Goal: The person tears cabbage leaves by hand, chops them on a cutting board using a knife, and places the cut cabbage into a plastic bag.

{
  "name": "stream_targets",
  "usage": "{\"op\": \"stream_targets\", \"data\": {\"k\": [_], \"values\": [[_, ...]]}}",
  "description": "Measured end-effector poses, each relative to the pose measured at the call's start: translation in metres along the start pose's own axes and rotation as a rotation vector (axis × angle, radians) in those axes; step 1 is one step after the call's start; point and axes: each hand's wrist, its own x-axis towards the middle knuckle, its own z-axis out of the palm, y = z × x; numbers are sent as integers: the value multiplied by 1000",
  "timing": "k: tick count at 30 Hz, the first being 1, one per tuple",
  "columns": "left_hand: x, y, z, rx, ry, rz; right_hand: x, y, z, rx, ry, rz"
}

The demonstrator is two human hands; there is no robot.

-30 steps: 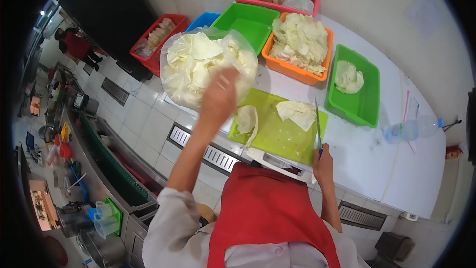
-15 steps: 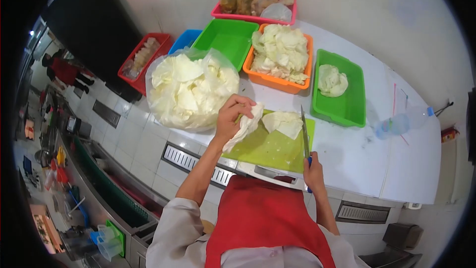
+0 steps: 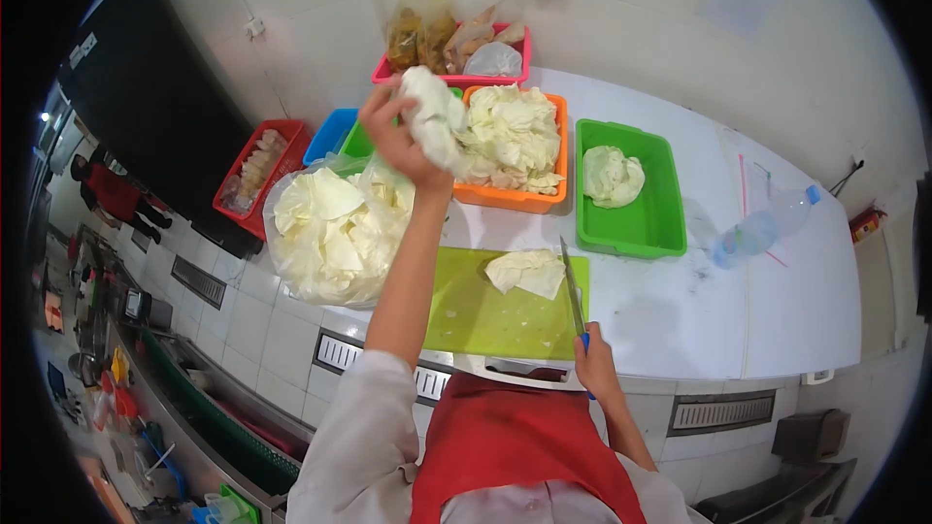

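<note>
Raised over the back of the table, my left hand (image 3: 400,141) is closed on a pale cabbage leaf (image 3: 434,121). That leaf is beside the orange basket (image 3: 519,200) heaped with cabbage leaves and partly covers its left side. My right hand (image 3: 596,367) grips the blue handle of a knife (image 3: 573,281), its blade pointing away from me along the right edge of the yellow-green cutting board (image 3: 485,322). One flat cabbage leaf (image 3: 529,273) lies on the board, close to the blade. Left of my forearm sits a clear plastic bag (image 3: 325,243) full of cabbage pieces.
A green basket (image 3: 646,231) holds one cabbage piece. A water bottle (image 3: 767,225) lies at right. Behind stand a pink basket (image 3: 466,80) with bagged food, a blue basket (image 3: 328,134) and a red basket (image 3: 241,202). A person in red (image 3: 112,189) stands far left.
My left hand has moved up and away from the board with the cabbage leaf, toward the baskets. The knife stays beside the board in my right hand. The camera view has shifted slightly.
</note>
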Motion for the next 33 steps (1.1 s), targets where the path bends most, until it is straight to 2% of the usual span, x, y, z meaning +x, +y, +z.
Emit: {"op": "stream_targets", "data": {"k": [1, 3, 4, 6, 10, 12, 13, 15, 18, 19, 21, 23, 25, 27, 28, 30, 31, 33], "values": [[1, -23, 10, 122, -118, 123, 0, 1, 1, 3, -2, -3], [-18, -70, 17, 364, -490, 216, 0, 3, 3, 15, 6, 10], [-40, -90, 11, 361, -493, 213, -2, 6, 4, 26, 9, 24], [-72, -108, 1, 811, -1108, 69, 0, 7, 7, 19, 20, 16], [-67, -108, -10, 742, -991, 72, -3, 9, 3, 26, 12, 8], [-35, -76, -6, 817, -1085, -126, -4, 8, 1, 22, 11, 0], [-33, -75, -8, 814, -1087, -131, -3, 6, -1, 21, 15, -18], [-35, -77, -16, 777, -959, -55, -3, 3, -2, 12, 19, -5], [-42, -86, -30, 747, -940, -82, -3, -1, -5, 20, 25, 14], [-41, -70, -28, 747, -941, -85, -3, -4, -7, 38, 30, 22], [-52, -26, -36, 771, -808, -84, -4, -11, -11, 42, 33, 32], [-96, 7, -70, 593, -1151, -264, -5, -16, -16, 47, 37, 41], [-137, 29, -106, 485, -1536, 58, -6, -18, -20, 64, -7, 91], [-164, 24, -135, 454, -1706, -141, -9, -13, -22, 53, -23, 93], [-165, 21, -141, 453, -1709, -142, -10, -13, -22, 45, -40, 88], [-166, 16, -153, 241, -1453, -656, -14, -19, -25, 88, -94, 137], [-162, 25, -152, 244, -1453, -662, -15, -26, -30, 126, -152, 178], [-155, 47, -155, 575, -1373, -923, -18, -48, -34, 156, -214, 167]]}}
